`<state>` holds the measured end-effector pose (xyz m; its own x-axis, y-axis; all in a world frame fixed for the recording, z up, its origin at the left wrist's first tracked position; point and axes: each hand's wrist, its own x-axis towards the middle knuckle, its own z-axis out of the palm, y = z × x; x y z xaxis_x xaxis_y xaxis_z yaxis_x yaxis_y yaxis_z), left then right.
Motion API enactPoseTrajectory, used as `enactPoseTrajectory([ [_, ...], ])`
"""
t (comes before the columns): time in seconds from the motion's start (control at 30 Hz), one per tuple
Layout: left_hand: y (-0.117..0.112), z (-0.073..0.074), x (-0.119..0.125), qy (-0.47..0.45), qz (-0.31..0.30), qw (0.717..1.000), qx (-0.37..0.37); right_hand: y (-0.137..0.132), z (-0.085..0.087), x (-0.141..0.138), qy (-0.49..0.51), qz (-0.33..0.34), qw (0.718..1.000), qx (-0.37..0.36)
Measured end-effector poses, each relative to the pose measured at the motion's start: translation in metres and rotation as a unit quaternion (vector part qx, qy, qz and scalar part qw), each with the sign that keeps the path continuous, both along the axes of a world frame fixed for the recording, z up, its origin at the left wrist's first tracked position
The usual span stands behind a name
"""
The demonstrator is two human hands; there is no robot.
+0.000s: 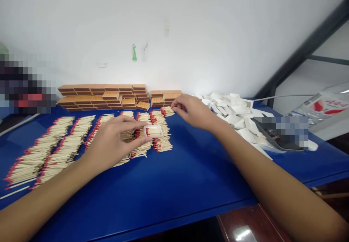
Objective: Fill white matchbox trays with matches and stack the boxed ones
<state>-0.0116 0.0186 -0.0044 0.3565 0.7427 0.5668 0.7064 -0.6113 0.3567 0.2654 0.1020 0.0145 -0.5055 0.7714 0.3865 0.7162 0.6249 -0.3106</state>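
Note:
Between the thumb and fingers of my left hand (111,140) is a small white matchbox tray (160,132), with a few red-headed matches lying in it. My right hand (191,110) is at the far right end of the match rows, its fingertips pinched at the ends of a small bunch of matches (167,111). Whether it grips any of them is too small to tell. Rows of red-headed matches (54,140) lie across the left half of the blue table (174,198), partly hidden behind my left hand.
Orange-brown matchboxes (95,98) are stacked along the white wall. To the right lies a heap of white matchbox trays (234,111), with a dark phone-like object (272,136) against it. A plastic bottle (321,105) with a red and white label is at far right.

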Motion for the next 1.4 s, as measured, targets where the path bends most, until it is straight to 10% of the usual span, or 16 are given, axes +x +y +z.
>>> enactPoseTrajectory([
  [0.23,0.002,-0.001,-0.002,0.001,-0.003,1.000,0.013,0.024,-0.027,0.010,-0.058,0.022,0.997,-0.041],
  [1.4,0.001,-0.002,-0.002,0.006,-0.004,1.000,0.023,0.014,-0.014,0.011,-0.090,0.011,0.991,-0.097],
])
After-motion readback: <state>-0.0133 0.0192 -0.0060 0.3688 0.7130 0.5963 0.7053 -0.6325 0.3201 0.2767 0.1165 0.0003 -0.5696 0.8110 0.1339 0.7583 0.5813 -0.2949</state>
